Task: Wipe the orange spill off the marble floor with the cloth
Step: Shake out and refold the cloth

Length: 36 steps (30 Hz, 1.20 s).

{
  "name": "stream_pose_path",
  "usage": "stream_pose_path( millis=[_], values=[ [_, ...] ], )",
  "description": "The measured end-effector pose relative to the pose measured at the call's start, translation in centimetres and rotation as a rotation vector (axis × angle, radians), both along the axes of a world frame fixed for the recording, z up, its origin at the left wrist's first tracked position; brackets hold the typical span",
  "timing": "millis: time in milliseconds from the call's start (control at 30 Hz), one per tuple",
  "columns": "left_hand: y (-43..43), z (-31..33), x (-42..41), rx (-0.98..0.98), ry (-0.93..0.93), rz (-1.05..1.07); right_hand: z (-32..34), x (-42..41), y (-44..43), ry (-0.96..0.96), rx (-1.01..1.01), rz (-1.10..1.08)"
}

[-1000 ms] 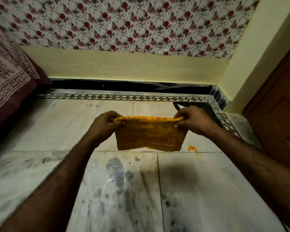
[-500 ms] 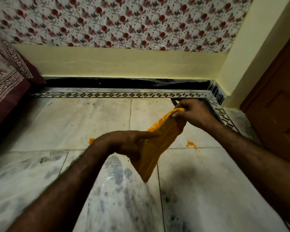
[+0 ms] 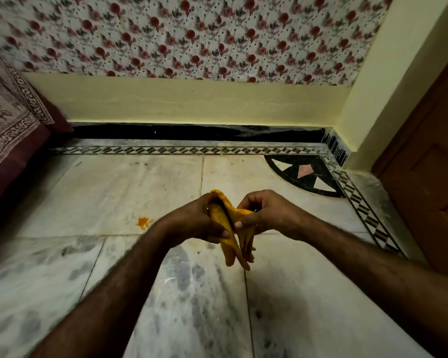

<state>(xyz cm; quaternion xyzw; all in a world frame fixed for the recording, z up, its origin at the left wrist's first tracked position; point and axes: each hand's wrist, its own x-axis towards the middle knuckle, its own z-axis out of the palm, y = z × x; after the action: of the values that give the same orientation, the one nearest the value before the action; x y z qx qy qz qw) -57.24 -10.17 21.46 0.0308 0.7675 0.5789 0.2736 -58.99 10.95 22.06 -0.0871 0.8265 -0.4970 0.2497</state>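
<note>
I am looking down at my two hands, and both are holding the cloth [image 3: 230, 228] up in the air over the floor [image 3: 114, 192]. My left hand [image 3: 194, 223] is closing its fingers around one side of the folded orange cloth, and my right hand [image 3: 267, 215] is pinching the other side, so the two hands are sitting close together with the cloth squeezed between them. The loose end is hanging down under my hands. The spill [image 3: 143, 223] is lying on the pale marble to the left of my left hand, a small orange blot near a line between two slabs. The floor is showing grey smudges close to me. A patterned border [image 3: 166, 150] is running along the far edge, with a yellow wall [image 3: 192, 104] and flower wallpaper [image 3: 192, 37] above it. A wooden door [image 3: 429, 177] is standing on the right, and a printed fabric [image 3: 8, 130] is hanging on the left.
</note>
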Motion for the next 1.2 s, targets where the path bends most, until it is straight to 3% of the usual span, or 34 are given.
stream_pose_path(
  millis=[167,467,633,767,900,1033,1133,1200],
  values=[
    [0.2,0.0,-0.3,0.074,0.036,0.082,-0.3,1.0,-1.4,0.045,-0.041,0.013],
    [0.8,-0.4,-1.2,0.112,0.058,0.297,-0.6,1.9,-2.4,0.094,-0.290,-0.137],
    [2.2,-0.7,-1.6,0.349,-0.124,0.486,-1.1,1.7,-0.5,0.296,0.156,0.038],
    [4.4,-0.7,-1.5,0.549,-0.291,0.535,-2.6,1.8,0.9,0.295,0.123,-0.059],
    [5.3,-1.8,-1.2,0.453,-0.358,0.351,-4.6,2.4,3.8,0.120,0.002,-0.199],
    [4.5,-4.5,-1.1,0.359,-0.297,0.365,-8.3,4.6,6.6,-0.149,-0.052,-0.394],
    [3.3,-8.0,-0.9,0.087,-0.201,0.357,-10.6,5.4,8.6,-0.114,0.095,-0.451],
    [2.5,-10.7,-0.7,-0.135,-0.100,0.310,-10.9,6.0,8.9,0.008,0.300,-0.330]
  ],
)
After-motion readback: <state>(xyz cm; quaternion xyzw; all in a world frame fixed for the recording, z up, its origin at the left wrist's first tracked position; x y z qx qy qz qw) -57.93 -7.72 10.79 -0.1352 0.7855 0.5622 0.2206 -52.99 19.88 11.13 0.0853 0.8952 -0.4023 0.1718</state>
